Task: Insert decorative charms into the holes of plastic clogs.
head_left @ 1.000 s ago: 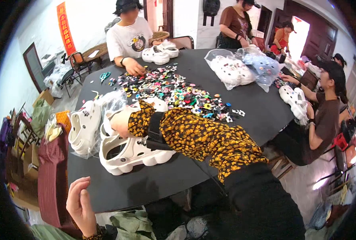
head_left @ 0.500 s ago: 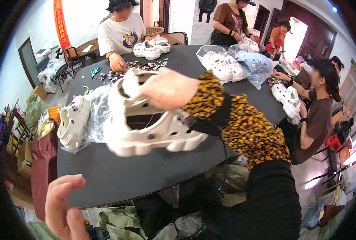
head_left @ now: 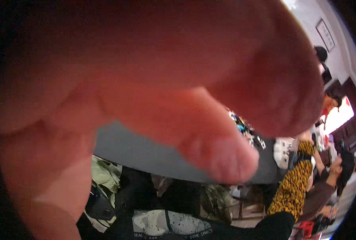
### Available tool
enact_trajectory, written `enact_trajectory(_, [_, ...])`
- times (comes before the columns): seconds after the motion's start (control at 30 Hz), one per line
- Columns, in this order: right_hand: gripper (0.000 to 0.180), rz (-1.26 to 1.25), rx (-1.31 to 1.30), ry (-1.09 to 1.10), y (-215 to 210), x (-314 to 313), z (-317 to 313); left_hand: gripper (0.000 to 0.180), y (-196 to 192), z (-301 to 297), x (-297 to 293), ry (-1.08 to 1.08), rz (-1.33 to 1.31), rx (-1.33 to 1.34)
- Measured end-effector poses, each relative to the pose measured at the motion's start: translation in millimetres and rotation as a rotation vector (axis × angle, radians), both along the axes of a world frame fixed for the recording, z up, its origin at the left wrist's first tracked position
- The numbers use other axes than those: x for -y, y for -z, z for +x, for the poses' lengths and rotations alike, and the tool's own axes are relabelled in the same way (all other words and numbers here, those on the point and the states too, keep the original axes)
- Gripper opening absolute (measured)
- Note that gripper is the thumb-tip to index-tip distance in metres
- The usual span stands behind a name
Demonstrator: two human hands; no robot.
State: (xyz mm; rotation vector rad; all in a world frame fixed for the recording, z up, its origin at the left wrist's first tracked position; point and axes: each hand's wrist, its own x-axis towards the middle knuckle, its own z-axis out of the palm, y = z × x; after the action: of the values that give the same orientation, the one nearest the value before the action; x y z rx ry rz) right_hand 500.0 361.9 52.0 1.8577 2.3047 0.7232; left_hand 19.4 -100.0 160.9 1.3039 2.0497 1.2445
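My left hand point(head_left: 158, 92) is very close to the camera and fills most of the view, blurred. Its thumb stretches toward the lower right, apart from the fingers above, and nothing shows between them. Far to the right, my right hand point(head_left: 306, 136) is at a white clog point(head_left: 282, 153) over the dark table point(head_left: 140, 146). It appears closed on the clog's upper part, though its fingers are small and partly hidden. A black and yellow patterned sleeve point(head_left: 293, 186) covers my right forearm. Small colourful shoe charms point(head_left: 244, 127) lie on the table, partly behind my left hand.
A co-worker in a brown top point(head_left: 320, 196) sits at the right, close to my right arm. Another person in orange point(head_left: 330, 106) is farther back near a bright doorway. Green crumpled material point(head_left: 107, 174) lies below the table's near edge.
My left hand has risen from the lower left to right before the camera, hiding most of the table. The view has turned left, and my right hand with the clog now appears far right.
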Motion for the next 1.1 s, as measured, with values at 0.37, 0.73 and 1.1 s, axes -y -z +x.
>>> enact_trajectory(0.37, [0.025,0.200,-0.329,-0.439,29.1,12.4,-25.3,0.084,-9.1,-52.1,28.6,-0.078,0.252,-0.400])
enact_trajectory(0.73, [0.026,-0.027,-0.354,-0.933,-29.9,160.9,-218.4,0.085,19.1,-90.9,62.2,0.091,0.347,-0.610])
enact_trajectory(1.1, [0.036,-0.321,-0.327,-1.242,29.3,235.8,-280.9,0.059,135.8,-73.2,104.7,-0.122,0.354,-0.223])
